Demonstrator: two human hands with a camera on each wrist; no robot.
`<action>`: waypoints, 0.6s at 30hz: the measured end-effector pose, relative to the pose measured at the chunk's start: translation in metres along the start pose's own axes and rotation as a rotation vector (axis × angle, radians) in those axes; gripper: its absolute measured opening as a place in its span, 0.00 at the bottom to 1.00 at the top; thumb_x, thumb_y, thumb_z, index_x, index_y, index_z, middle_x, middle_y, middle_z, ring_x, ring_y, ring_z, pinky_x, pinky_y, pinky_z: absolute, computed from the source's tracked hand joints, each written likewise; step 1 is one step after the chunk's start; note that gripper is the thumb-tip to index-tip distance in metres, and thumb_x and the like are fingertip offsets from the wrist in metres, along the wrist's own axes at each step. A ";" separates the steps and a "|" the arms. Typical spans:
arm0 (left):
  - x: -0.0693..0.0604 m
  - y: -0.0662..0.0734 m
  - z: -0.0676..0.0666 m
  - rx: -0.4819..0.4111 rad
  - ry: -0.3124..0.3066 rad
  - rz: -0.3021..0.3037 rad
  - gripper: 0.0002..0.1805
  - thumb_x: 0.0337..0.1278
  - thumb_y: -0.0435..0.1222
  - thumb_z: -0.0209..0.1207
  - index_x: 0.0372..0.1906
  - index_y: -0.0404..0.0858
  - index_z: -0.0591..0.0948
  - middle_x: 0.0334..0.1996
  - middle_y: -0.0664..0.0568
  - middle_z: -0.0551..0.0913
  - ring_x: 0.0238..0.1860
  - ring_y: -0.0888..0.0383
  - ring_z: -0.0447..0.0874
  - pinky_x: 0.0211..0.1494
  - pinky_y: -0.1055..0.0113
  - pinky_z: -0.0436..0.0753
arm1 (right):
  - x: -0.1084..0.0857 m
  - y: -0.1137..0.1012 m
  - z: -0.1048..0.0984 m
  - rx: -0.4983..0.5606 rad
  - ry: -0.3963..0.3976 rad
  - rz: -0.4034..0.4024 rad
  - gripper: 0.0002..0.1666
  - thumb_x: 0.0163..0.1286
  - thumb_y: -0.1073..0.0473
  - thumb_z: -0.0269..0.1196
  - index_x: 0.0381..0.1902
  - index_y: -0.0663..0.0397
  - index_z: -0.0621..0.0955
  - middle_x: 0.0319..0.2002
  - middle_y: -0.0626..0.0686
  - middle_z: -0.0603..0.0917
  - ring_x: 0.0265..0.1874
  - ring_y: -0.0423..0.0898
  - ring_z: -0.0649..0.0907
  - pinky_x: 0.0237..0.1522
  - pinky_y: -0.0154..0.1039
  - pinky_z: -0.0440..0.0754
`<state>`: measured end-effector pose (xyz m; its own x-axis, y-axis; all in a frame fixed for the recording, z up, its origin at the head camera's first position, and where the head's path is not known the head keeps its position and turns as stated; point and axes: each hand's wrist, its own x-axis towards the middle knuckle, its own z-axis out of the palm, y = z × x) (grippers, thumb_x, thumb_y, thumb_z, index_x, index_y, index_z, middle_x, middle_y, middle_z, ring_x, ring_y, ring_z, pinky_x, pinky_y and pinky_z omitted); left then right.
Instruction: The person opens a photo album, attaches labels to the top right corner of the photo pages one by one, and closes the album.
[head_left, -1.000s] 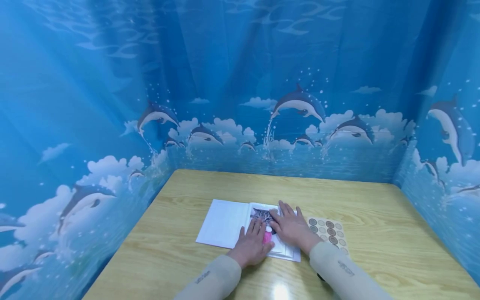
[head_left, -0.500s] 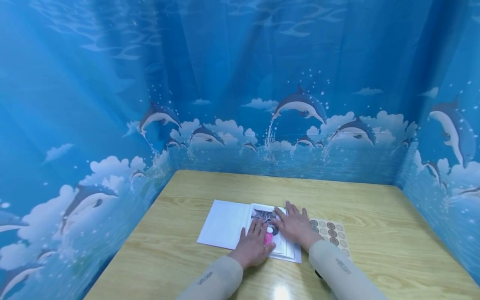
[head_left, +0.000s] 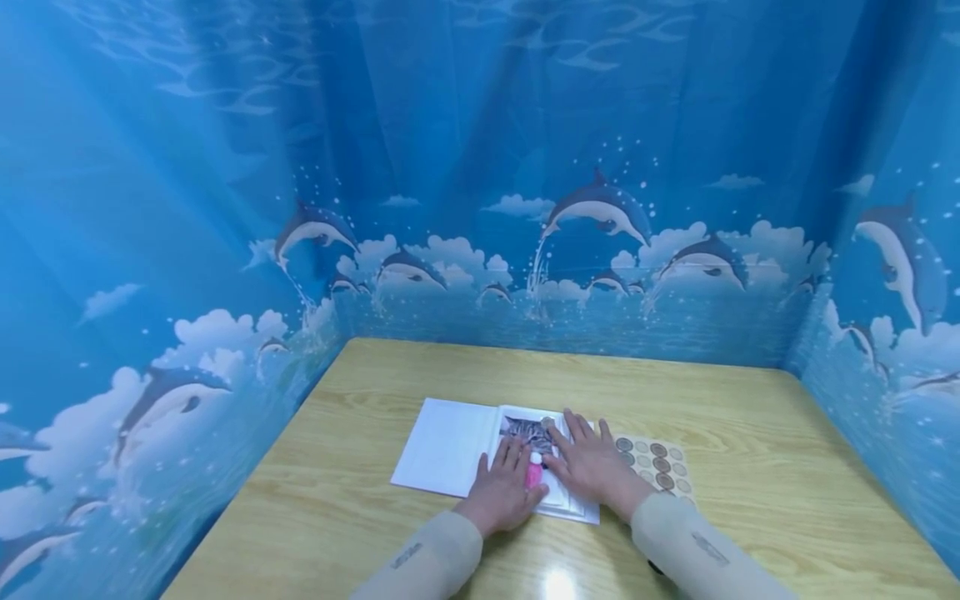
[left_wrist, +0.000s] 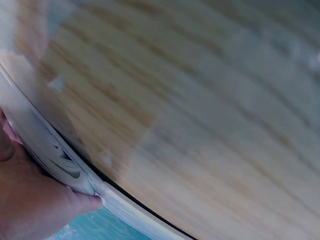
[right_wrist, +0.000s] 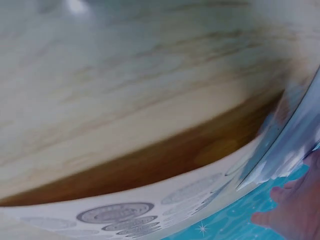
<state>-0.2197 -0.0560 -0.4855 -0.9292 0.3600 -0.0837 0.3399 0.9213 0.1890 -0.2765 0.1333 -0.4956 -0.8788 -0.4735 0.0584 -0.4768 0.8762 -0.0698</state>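
Note:
An open white booklet or album (head_left: 442, 450) lies on the table. Its right page shows a grey striped cat picture (head_left: 527, 431) with a pink patch (head_left: 534, 475) below. My left hand (head_left: 501, 493) rests on the lower part of this page, fingers extended. My right hand (head_left: 591, 465) lies spread over the page's right side and hides part of it. A small round sticker (head_left: 548, 422) shows at the picture's upper right, beside the right fingers. In the left wrist view, the left thumb (left_wrist: 82, 202) touches the booklet's edge. The right hand (right_wrist: 295, 210) is partly cut off in its wrist view.
A sheet of round brown and beige stickers (head_left: 660, 462) lies right of the booklet, partly behind the right forearm. The wooden table (head_left: 360, 400) is bordered by a blue dolphin curtain (head_left: 465, 167). A small dark object (head_left: 655, 568) shows under the right sleeve.
My right hand has shifted slightly toward me on the page, leaving the round sticker in sight. The left hand stays nearly in place.

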 end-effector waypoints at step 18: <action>0.001 -0.002 0.001 -0.006 -0.011 -0.003 0.40 0.73 0.59 0.40 0.77 0.38 0.57 0.78 0.43 0.49 0.78 0.45 0.43 0.74 0.39 0.53 | 0.015 -0.001 0.011 0.017 0.029 0.016 0.42 0.76 0.29 0.38 0.76 0.46 0.64 0.76 0.65 0.54 0.74 0.63 0.57 0.71 0.70 0.47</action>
<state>-0.2212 -0.0569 -0.4874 -0.9286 0.3588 -0.0950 0.3362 0.9214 0.1948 -0.2898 0.1243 -0.5055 -0.8856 -0.4565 0.0860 -0.4631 0.8819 -0.0881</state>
